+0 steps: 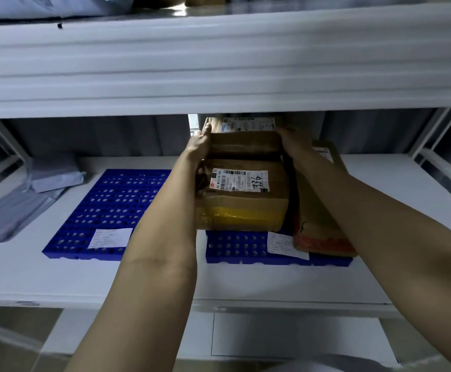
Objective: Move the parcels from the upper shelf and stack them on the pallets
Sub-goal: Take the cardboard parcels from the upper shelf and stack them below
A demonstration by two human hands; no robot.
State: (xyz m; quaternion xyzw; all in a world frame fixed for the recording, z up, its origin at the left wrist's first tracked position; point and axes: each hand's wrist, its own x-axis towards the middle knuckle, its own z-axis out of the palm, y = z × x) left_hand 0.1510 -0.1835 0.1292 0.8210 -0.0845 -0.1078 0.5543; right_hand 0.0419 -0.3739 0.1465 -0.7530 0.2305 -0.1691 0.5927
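A brown cardboard parcel (246,142) with a white label sits on top of a bigger taped box (242,202) on the right blue pallet (235,247). My left hand (199,145) grips the top parcel's left side and my right hand (295,143) grips its right side. A flat brown parcel (318,218) with orange tape lies on the same pallet, to the right of the stack. The left blue pallet (111,208) carries only a paper slip. The upper shelf's white edge (219,63) crosses the top, with a grey bag (44,6) on it.
Grey plastic mailer bags (23,200) lie on the lower shelf at the far left. A white paper note (286,245) rests on the right pallet's front. White shelf surface (246,280) runs in front of the pallets. Shelf uprights stand at both sides.
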